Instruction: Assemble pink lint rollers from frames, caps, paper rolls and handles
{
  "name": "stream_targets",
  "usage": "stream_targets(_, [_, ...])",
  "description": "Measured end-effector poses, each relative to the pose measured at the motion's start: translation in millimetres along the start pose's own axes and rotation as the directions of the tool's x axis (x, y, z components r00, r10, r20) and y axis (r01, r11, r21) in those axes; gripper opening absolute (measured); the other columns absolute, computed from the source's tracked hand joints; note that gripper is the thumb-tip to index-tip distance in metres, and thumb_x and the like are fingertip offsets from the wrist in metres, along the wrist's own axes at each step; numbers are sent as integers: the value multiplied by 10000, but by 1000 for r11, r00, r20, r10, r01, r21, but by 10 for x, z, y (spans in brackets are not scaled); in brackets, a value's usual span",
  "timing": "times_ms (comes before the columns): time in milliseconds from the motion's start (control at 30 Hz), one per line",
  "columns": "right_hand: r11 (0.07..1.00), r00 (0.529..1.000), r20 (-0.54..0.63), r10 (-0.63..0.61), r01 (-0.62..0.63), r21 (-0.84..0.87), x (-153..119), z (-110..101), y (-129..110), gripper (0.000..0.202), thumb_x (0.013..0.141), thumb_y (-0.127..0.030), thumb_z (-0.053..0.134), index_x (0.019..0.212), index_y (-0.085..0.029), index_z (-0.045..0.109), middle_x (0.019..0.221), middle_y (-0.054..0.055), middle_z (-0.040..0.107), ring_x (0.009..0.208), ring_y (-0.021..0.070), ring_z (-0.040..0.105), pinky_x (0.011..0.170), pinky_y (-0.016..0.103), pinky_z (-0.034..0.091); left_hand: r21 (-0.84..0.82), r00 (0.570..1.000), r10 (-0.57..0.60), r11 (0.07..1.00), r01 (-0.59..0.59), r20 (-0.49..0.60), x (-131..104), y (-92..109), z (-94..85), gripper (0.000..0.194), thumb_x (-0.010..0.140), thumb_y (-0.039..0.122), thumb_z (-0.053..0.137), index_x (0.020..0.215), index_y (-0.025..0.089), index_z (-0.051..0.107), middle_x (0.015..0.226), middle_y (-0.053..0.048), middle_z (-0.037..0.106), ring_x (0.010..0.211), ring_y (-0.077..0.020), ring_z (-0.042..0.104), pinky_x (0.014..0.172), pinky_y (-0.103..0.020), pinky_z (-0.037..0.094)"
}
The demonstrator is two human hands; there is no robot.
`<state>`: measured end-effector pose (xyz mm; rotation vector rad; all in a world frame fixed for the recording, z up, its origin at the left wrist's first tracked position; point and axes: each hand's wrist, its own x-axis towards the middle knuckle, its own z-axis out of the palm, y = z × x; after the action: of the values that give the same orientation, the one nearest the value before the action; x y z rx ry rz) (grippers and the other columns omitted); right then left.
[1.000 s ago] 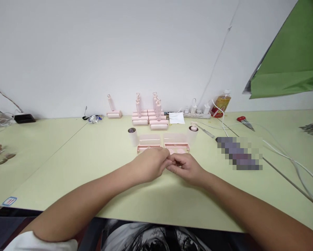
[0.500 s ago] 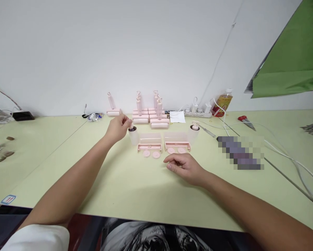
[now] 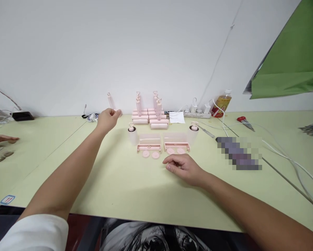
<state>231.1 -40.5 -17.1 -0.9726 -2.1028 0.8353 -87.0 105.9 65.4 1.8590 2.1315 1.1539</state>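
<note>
My left hand [image 3: 108, 119] reaches over the back left of the table, its fingers bent in front of a pink roller-shaped piece with an upright clear pink handle [image 3: 111, 100]. The hand hides most of that piece, and I cannot tell whether it grips it. My right hand [image 3: 184, 168] rests on the table, loosely curled, with a gap between thumb and fingers and nothing held. Just beyond it lie pink round discs [image 3: 155, 155] and two pink trays [image 3: 149, 147] with clear covers. A white cylinder [image 3: 132, 136] and another white cylinder [image 3: 193, 135] flank them, each with a pink ring-topped part inside.
Several assembled pink rollers [image 3: 159, 123] stand in rows near the wall. To the right are a power strip [image 3: 197, 115], a drink bottle [image 3: 221, 104], red-handled pliers [image 3: 245, 122], a utility knife [image 3: 208, 132] and loose cables. Another person's hand [image 3: 1, 137] is at the far left.
My left hand has moved from the left white cylinder back and left to the pink roller-shaped piece. My right hand has stayed put. Another person's hand has shifted at the far left.
</note>
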Motion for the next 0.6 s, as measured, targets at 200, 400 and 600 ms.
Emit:
stream_targets(200, [1000,1000,11,10,-10,-12,-9,0,-49,217,882,-327,540,900,-157,674,643,2,566,583,114,494,543,217,397,-13,972,-234,972,234,20,609,-408,248,353,788,435,605,999,151,607,1021,-141,660,840,-247,591,635,-328,422])
stream_targets(400, [999,999,33,-11,10,36,-41,-14,-86,232,901,-346,540,931,-156,671,641,0,573,566,102,488,541,212,400,-15,947,-320,947,320,-23,1086,-546,508,392,780,361,635,1079,117,568,1188,-214,611,1017,-290,590,669,-351,426])
stream_targets(600, [999,998,65,21,-24,36,-84,-49,-124,181,908,-305,533,965,-185,656,665,2,594,593,110,520,578,223,426,10,952,-306,952,306,-15,1405,-626,649,297,838,341,562,713,78,506,1013,-131,650,1080,-226,584,733,-338,371])
